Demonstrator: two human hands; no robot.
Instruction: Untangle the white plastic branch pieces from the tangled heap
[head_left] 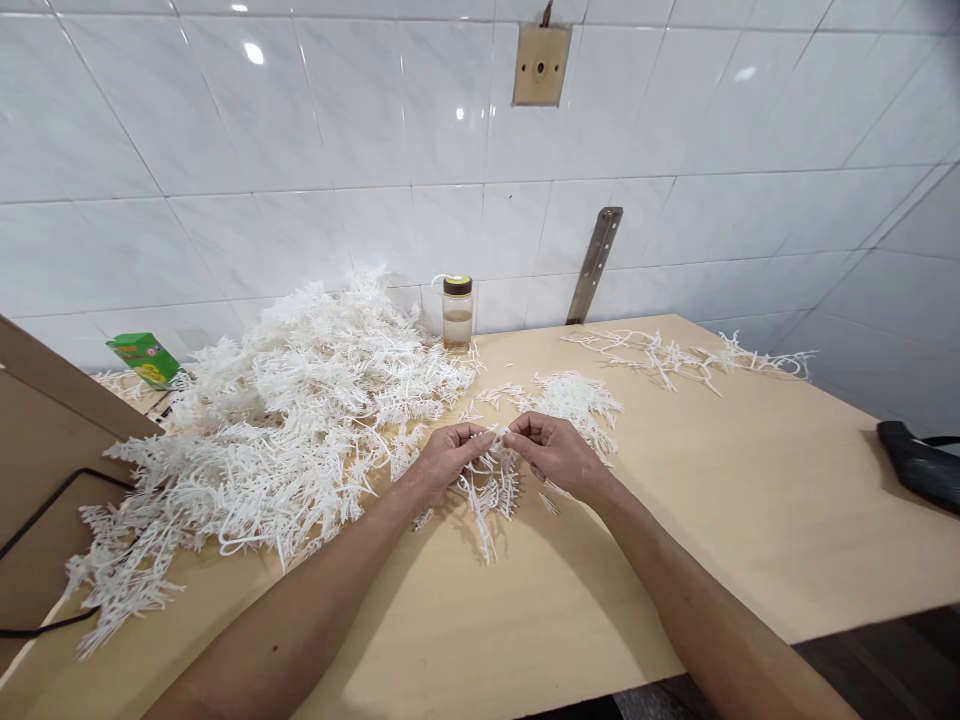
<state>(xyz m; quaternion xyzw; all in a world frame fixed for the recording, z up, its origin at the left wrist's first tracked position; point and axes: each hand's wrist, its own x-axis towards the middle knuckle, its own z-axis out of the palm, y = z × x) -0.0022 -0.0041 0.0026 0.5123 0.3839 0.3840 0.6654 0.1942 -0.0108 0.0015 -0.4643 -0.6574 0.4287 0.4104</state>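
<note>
Near the middle of the wooden table (750,500), my left hand (456,452) and my right hand (546,447) pinch a white branched plastic piece (491,490) between them, fingertips almost touching. The piece hangs below the fingers, its lower end close to the tabletop. A large tangled heap of white branched pieces (300,400) lies to the left of my hands. Just behind my right hand is a small pile of short white pieces (581,400). Thin, bare white stems (667,357) are spread at the back right.
A clear bottle with a dark lid (457,315) stands behind the heap. A green box (146,360) is at the far left, beside a brown panel (45,470). A metal bracket (595,265) leans by the tiled wall. A black object (919,465) is at the right edge.
</note>
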